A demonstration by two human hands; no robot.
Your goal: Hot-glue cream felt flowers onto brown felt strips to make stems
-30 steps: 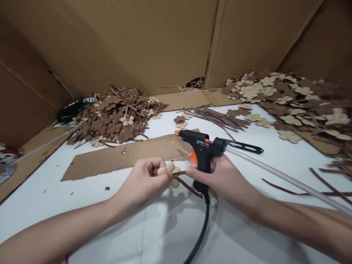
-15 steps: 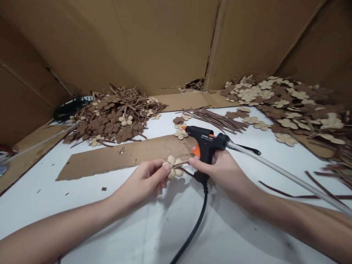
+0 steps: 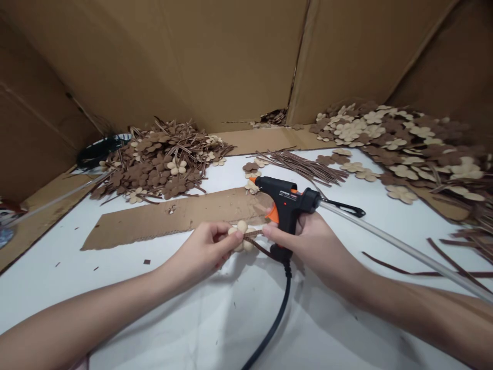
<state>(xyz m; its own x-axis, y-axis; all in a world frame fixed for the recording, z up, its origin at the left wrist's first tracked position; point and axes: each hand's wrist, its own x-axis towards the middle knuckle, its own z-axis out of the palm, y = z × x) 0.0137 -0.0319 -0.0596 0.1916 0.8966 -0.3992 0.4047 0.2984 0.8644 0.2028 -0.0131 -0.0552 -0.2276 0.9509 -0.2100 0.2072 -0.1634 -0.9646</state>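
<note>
My left hand (image 3: 216,245) pinches a cream fabric flower (image 3: 242,226) between thumb and fingers, low over the white table. A thin brown strip (image 3: 253,234) lies across the flower under my left thumb and runs to my right fingertips. My right hand (image 3: 304,236) is wrapped round the handle of a black glue gun (image 3: 285,205) with an orange trigger and nozzle, and its thumb and finger also pinch the strip's end. The nozzle points left, away from the flower. A clear glue stick (image 3: 370,226) sticks out of the gun's rear. Part of the flower is hidden by my left fingers.
A brown cardboard strip (image 3: 134,226) lies behind my hands. Piles of finished flowers with strips (image 3: 157,164) stand at back left, loose flowers (image 3: 385,133) at back right. Brown strips (image 3: 304,167) lie between them. The gun's black cable (image 3: 275,318) runs toward me. Cardboard walls (image 3: 173,61) enclose the table.
The flower in my left hand has turned slightly, and my left thumb now covers more of the strip. The glue gun has shifted a little left.
</note>
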